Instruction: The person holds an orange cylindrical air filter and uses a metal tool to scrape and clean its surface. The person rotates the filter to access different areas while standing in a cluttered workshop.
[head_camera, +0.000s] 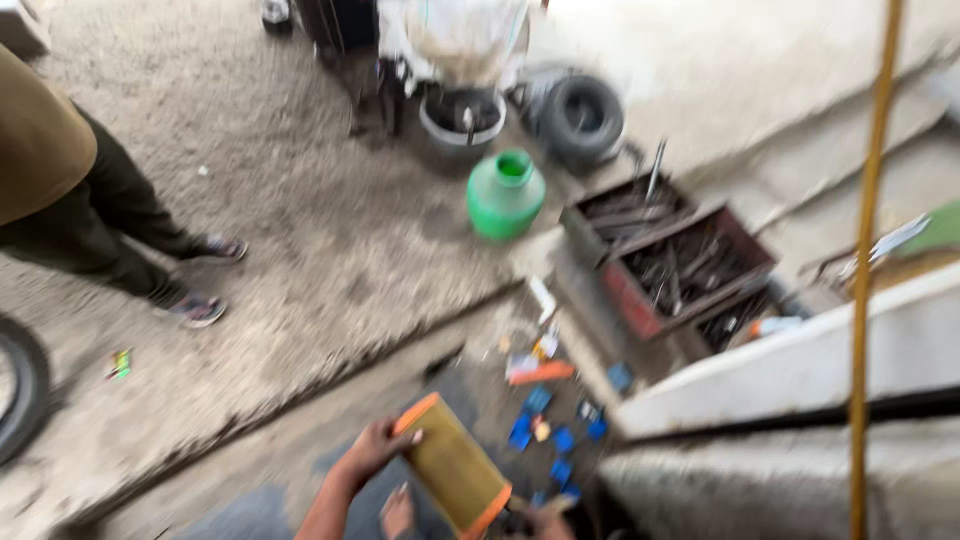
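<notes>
Although motion blur softens every edge, the item in hand reads as a cylindrical air filter (452, 468): yellow-tan pleated body, orange caps at both ends, held tilted low in the frame above the floor.

Left hand (372, 450): fingers curled over the upper orange cap, gripping its rim; forearm runs off the bottom edge.

Right hand (545, 520): mostly cut off by the frame edge, touching the lower orange cap; whether its fingers are closed round the cap cannot be told.

Bare foot (397, 512): partly visible under the filter, toes only.

Small litter (552, 425): blue squarish pieces, an orange strip and white scraps strewn on the dark, stained floor just right of the filter; individual kinds too blurred to tell.

Tool boxes (665, 258): open metal trays, red-brown and rusty, filled with dark long tools; a rod stands up out of the rear one.

Green container (505, 194): squat, round, plastic-looking, open-necked, on gritty grey ground.

Tyre (581, 117): black rubber, lying beyond the green container; beside it a round grey basin (461, 122).

Second tyre (22, 390): cut off at the left edge.

Another person (95, 215): legs in dark trousers and sandals at upper left, upper body out of frame.

Yellow pole (868, 270): thin, near-vertical, crossing the right side over pale concrete ledges.
</notes>
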